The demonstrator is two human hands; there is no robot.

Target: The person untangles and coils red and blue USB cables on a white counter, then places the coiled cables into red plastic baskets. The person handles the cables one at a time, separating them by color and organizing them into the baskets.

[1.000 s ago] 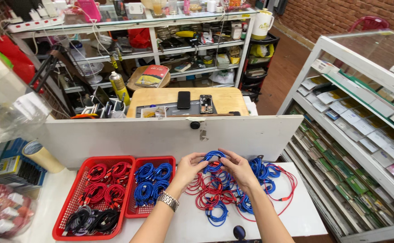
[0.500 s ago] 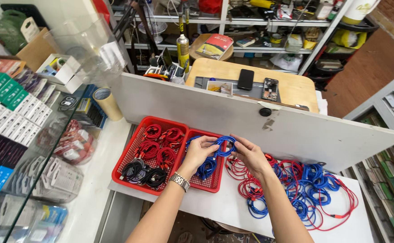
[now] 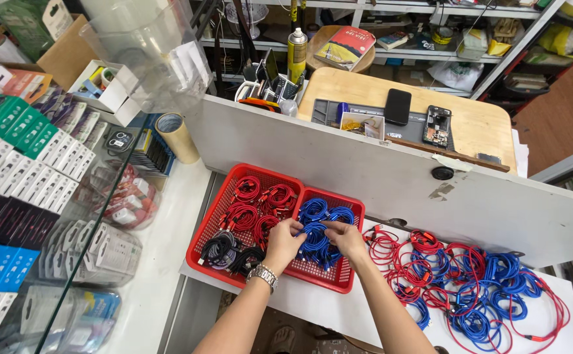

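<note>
Hands meet low in the frame's centre: my left hand [image 3: 284, 241] and right hand [image 3: 346, 238], fingers pinched on a blue cable coil [image 3: 315, 237] inside the red basket [image 3: 344, 279]. I'd press it flat, loops tidy.

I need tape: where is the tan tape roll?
The tan tape roll stands on the white counter, left of the red plastic basket, beside the white partition board.

Both hands [image 3: 285, 241] apparently hold blue cables [image 3: 317, 236] in basket [image 3: 341, 280].
</note>
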